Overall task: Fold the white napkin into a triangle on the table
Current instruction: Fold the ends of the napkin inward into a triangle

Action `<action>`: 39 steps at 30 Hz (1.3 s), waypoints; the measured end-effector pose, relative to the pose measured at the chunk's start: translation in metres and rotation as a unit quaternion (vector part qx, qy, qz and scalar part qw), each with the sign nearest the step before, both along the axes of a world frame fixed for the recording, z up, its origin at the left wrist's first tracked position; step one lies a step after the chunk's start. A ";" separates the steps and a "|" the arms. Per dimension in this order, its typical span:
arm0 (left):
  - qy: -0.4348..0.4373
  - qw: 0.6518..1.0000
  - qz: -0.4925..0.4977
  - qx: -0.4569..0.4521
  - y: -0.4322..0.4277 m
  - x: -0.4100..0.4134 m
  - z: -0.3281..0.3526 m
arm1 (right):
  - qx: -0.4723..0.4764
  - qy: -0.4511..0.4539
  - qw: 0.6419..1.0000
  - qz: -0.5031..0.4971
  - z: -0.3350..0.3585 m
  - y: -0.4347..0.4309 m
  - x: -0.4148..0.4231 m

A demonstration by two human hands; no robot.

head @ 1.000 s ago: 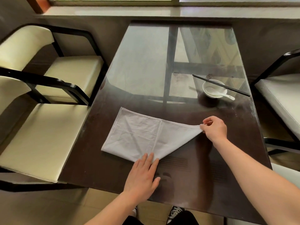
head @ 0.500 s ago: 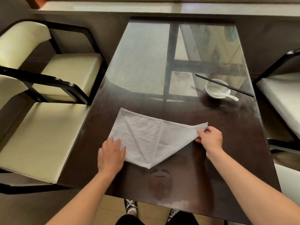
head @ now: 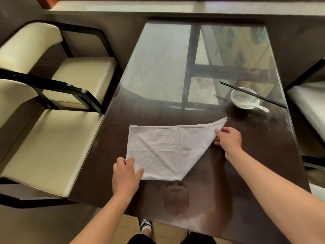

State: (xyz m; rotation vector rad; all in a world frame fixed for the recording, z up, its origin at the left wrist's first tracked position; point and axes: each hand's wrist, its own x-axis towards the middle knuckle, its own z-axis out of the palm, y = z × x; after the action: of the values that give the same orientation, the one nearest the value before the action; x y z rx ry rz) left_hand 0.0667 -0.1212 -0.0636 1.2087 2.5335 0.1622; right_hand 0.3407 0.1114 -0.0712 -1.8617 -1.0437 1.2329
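Nearest the person, the left hand [head: 125, 176] lies on the near left corner of the white napkin [head: 167, 148], its fingers spread and its thumb on top of the cloth; whether the other fingers sit under the edge or just beside it cannot be told. From that thumb the napkin runs away and to the right across the dark glass-topped table [head: 263, 155]. Farther out, the right hand [head: 228, 139] pinches the cloth just below its far right corner, which stands up beyond the fingertips. The fold looks about half made: the right part already lies in a slanted flap with a diagonal edge between the two hands, but the left part is still a square panel, so a clean triangle remains to be formed and flattened. Well beyond the right fingers stand a white bowl [head: 244, 98] holding a spoon [head: 258, 106], with black chopsticks [head: 253, 94] laid across its rim.
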 end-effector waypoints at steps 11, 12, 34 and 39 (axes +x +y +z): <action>0.034 0.997 -0.065 -0.005 -0.018 0.012 -0.003 | 0.026 -0.087 0.993 0.069 0.006 0.012 -0.018; 0.041 0.995 -0.088 0.009 -0.019 0.011 -0.005 | 0.024 -0.078 0.995 0.061 0.005 0.013 -0.019; 0.041 0.963 -0.261 -0.050 -0.037 0.022 0.001 | 0.110 -0.182 0.954 0.212 0.006 -0.048 -0.025; 0.004 0.974 -0.226 0.011 -0.020 -0.002 0.001 | 0.250 -0.271 0.827 0.424 0.014 -0.126 -0.009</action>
State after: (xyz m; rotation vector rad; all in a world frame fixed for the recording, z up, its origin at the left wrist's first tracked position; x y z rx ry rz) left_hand 0.0646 -0.1412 -0.0624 1.7559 2.1935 0.0746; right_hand 0.3317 -0.0151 -0.0571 -1.3400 -2.4218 0.6842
